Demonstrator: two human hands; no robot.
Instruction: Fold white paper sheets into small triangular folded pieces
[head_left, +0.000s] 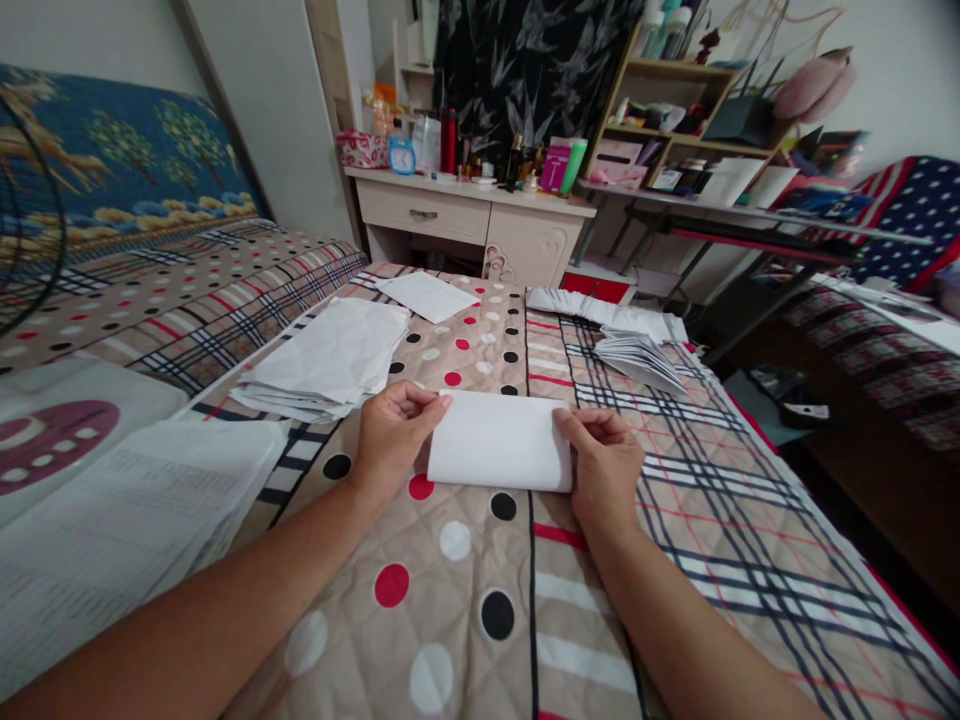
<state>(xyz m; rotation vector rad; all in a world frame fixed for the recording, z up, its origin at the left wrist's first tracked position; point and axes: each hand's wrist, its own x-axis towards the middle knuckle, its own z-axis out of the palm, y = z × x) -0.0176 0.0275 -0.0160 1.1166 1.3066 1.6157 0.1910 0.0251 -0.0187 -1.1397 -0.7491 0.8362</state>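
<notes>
A white sheet of paper (pixel 501 445), seemingly folded into a wide rectangle, is held just above or on the patterned bedspread (pixel 480 590). My left hand (pixel 394 435) pinches its left upper corner between thumb and fingers. At the opposite end, my right hand (pixel 604 460) grips the right edge with the thumb on top. Beyond my left hand lies a stack of white papers (pixel 326 350). A bundle of folded papers (pixel 641 358) rests past my right hand, beside a long row of white folded paper (pixel 600 308).
Printed sheets (pixel 150 510) lie at the left, next to a white package with a pink print (pixel 56 440). Another white sheet (pixel 431 295) is farther back. A cream dresser (pixel 427 210) and a desk with shelves (pixel 675 195) stand behind the bed.
</notes>
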